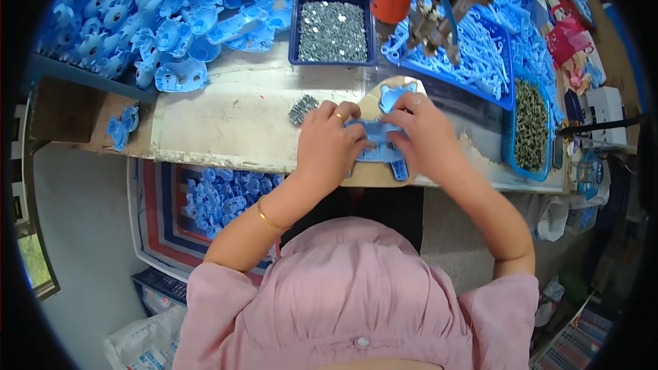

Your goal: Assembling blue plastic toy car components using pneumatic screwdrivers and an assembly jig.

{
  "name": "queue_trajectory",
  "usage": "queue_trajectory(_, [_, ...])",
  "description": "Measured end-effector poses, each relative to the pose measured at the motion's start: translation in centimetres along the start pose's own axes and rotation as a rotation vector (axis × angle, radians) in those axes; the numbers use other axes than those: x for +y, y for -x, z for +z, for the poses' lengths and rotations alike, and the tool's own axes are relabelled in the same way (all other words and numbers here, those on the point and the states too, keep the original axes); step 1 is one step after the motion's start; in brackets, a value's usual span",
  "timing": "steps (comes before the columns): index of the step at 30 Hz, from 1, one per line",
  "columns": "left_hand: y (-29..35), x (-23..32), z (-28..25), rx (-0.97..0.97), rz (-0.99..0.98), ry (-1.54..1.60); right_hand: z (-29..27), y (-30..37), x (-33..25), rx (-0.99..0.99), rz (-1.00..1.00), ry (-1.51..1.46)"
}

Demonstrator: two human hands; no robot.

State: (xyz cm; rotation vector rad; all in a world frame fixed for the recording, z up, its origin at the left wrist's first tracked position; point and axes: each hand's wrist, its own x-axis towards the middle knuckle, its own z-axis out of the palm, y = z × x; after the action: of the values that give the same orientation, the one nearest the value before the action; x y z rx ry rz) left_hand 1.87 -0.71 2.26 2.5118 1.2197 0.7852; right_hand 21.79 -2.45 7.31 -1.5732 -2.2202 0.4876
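Observation:
A light-blue plastic toy part (377,153) lies hollow side up on a tan board (367,177) at the table's front edge. My left hand (323,142) reaches its left side with bent fingers pressed together at the part. From the right, my right hand (426,136) grips the upper right of the part, thumb and fingers curled in. Beyond the fingers shows an eared blue piece (392,99); whether it joins the part is hidden. Any small piece in my fingertips is too small to make out. Beside my left hand sits a small pile of metal pieces (302,109).
A dark-blue bin (293,31) holds small metal pieces. Overhead hangs an orange machine with a metal head (432,34). Blue trays of long blue parts (473,48) and screws (530,127) stand right. Blue toy shells (181,75) heap far left. A striped container (154,212) sits below left.

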Motion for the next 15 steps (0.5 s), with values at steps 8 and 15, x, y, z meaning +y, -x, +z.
queue_trajectory(8, [-1.8, -0.8, -1.1, 0.092, 0.037, 0.061, 0.3, -11.5, -6.7, 1.046, -0.292, 0.070])
queue_trajectory(15, [-6.7, -7.0, -2.0, 0.189, -0.099, -0.137, -1.7, -15.5, -4.2, 1.110, -0.259, -0.391])
